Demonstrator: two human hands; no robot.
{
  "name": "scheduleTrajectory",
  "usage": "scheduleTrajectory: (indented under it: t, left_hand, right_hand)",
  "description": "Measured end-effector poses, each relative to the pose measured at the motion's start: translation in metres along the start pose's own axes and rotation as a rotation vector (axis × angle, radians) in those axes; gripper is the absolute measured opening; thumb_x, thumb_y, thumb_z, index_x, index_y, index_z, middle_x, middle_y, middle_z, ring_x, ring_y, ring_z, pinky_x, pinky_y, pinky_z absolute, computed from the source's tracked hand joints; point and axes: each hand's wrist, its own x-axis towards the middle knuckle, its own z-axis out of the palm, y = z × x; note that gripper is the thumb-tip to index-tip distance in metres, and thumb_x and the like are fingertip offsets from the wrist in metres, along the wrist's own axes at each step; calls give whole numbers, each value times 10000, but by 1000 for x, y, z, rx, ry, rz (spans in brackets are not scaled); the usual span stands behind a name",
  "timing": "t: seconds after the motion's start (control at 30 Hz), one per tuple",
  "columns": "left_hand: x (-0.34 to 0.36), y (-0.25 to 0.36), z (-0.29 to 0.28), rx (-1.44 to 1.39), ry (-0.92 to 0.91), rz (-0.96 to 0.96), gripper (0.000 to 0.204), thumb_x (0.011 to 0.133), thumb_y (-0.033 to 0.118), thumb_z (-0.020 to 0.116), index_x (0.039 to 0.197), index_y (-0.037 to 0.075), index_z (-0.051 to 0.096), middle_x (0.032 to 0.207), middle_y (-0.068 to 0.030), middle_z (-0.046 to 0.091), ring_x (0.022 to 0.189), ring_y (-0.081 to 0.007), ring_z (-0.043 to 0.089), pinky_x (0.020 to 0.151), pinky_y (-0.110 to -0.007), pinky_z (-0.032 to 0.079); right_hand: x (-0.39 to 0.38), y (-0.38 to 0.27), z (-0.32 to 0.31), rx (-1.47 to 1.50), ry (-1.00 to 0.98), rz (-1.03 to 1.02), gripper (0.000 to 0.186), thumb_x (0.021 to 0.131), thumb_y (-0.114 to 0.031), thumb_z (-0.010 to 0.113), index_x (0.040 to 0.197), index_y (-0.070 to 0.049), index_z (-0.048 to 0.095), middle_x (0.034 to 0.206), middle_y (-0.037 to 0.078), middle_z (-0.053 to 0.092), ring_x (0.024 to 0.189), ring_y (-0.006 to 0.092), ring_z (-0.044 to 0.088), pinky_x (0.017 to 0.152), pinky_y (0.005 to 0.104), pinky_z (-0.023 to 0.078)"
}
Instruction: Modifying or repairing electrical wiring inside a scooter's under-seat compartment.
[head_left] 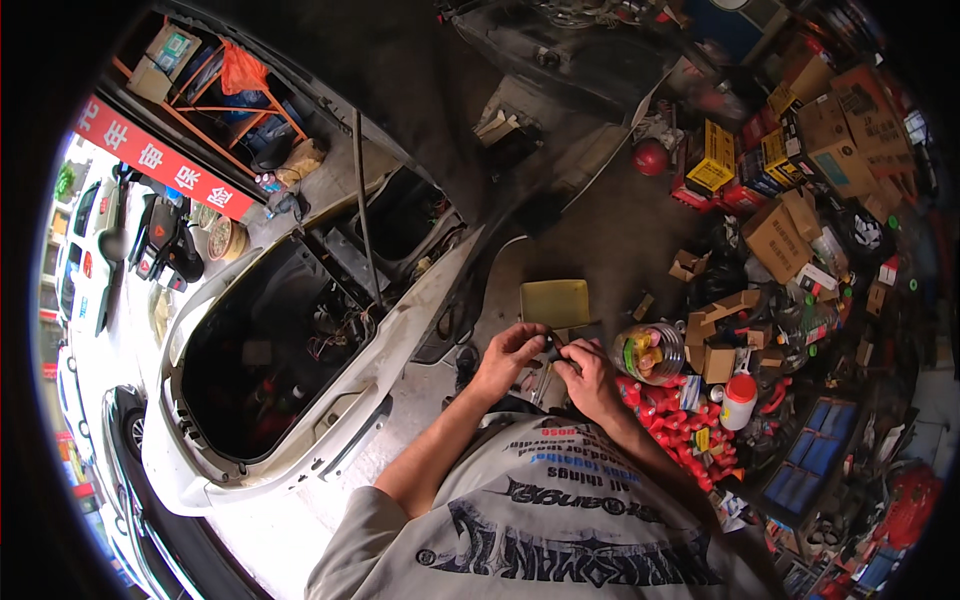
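Both my hands meet in front of my chest. My left hand (508, 362) is closed in a pinch, its thumb and fingertips on a small dark piece (552, 346). From the other side my right hand (588, 376) closes its fingers on the same piece. The piece is mostly covered by the fingertips, so I cannot tell its kind. Just beyond the hands lies a shallow yellow tray (556, 302). A clear plastic jar (652, 354) with colourful contents stands to the right of my right hand.
On the left is a white vehicle body (340, 420) with an open dark bay and a prop rod (362, 200). Many red bottles (690, 430), a white bottle with a red cap (738, 402) and cardboard boxes (780, 240) crowd the right. A red banner (160, 160) hangs upper left.
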Motion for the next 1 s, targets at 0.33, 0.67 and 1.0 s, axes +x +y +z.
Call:
scheduleTrajectory:
  t: [0.33, 0.67, 1.0]
  left_hand:
    - [15, -24, 10, 168, -44, 120, 120, 896, 102, 651, 949, 49, 558, 889, -30, 604, 804, -137, 592, 694, -279, 482]
    - [9, -36, 10, 520, 286, 281, 124, 850, 42, 620, 948, -3, 559, 833, -203, 614, 803, -366, 611, 704, -401, 471]
    - [8, -21, 9, 407, 356, 182, 90, 900, 58, 567, 919, -8, 509, 774, -149, 618, 707, -270, 610, 657, -364, 472]
  right_hand:
    - [-10, 12, -6, -80, -36, -28, 144, 757, -86, 694, 858, -28, 611, 834, 120, 624, 829, 338, 565, 755, 404, 445]
    - [-3, 25, 0, -155, -20, 195, 252, 747, -136, 737, 913, -56, 565, 840, 104, 665, 862, 321, 577, 753, 423, 452]
    - [5, 26, -1, -182, -54, 139, 201, 786, -170, 687, 937, -94, 578, 727, 93, 657, 770, 331, 601, 751, 432, 463]
